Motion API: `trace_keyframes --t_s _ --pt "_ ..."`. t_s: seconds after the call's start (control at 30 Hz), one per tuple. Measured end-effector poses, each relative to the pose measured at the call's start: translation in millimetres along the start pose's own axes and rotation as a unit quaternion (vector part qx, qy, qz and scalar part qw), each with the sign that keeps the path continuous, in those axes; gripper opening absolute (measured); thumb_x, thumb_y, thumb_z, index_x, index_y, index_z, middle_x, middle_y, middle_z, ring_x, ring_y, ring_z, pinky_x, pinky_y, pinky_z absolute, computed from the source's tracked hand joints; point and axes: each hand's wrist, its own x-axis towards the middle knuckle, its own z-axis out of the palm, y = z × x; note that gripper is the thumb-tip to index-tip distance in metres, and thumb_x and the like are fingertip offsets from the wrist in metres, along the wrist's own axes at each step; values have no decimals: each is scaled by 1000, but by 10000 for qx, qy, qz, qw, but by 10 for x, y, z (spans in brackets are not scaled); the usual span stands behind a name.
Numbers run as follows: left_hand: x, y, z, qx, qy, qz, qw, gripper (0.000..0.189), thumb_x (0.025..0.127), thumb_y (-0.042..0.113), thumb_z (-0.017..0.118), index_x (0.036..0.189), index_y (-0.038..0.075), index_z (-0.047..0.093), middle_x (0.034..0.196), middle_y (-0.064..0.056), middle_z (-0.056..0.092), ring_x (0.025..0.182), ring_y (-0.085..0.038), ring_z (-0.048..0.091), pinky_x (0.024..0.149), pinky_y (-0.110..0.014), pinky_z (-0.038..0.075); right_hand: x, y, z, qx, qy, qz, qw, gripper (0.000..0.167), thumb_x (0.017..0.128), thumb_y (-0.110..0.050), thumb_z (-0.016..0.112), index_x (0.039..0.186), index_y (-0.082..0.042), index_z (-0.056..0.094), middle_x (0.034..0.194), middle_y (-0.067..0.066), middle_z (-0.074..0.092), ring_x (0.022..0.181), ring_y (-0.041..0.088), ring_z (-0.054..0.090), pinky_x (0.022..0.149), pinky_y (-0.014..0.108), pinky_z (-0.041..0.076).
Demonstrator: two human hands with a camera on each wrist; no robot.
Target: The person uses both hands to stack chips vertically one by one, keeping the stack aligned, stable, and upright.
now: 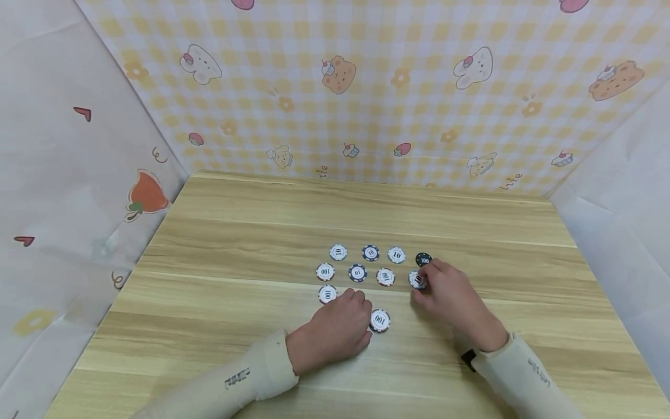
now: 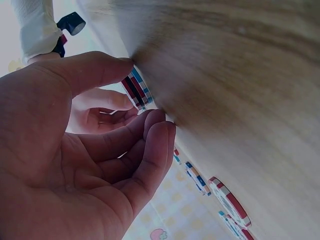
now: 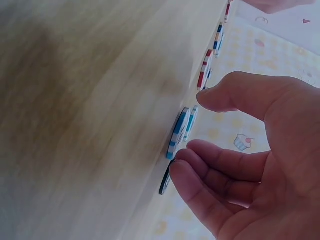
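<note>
My left hand (image 1: 340, 326) rests low on the table beside a small stack of poker chips (image 1: 380, 320) topped by one marked 100. In the left wrist view its thumb tip and bent fingers are apart, with the stack's red, black and blue edges (image 2: 136, 90) showing through the gap. At the right end of the laid-out chips is my right hand (image 1: 452, 294), its fingertips at the edge of a blue-and-white 10 chip (image 1: 416, 280). Its thumb stands away from that chip (image 3: 178, 134) in the right wrist view. A black 100 chip (image 1: 423, 258) lies just behind, partly covered by the fingers.
Several single chips lie in rows on the wooden table (image 1: 235, 250): 10 chips (image 1: 370, 252) at the back, a 100 chip (image 1: 385, 277) in the middle row, and another 100 chip (image 1: 327, 294) beside my left knuckles. A patterned cloth (image 1: 366, 116) hangs behind the table.
</note>
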Motion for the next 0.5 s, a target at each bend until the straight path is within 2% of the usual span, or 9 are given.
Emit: trace_keyframes --t_s 0.5 --pt "-7 9 -24 -7 -35 -18 10000 32 102 34 73 110 3 77 99 -6 71 89 -17 62 83 -28 54 61 33 -1 0 -170 306 9994 33 85 -18 94 100 4 74 90 6 62 77 20 58 70 40 55"
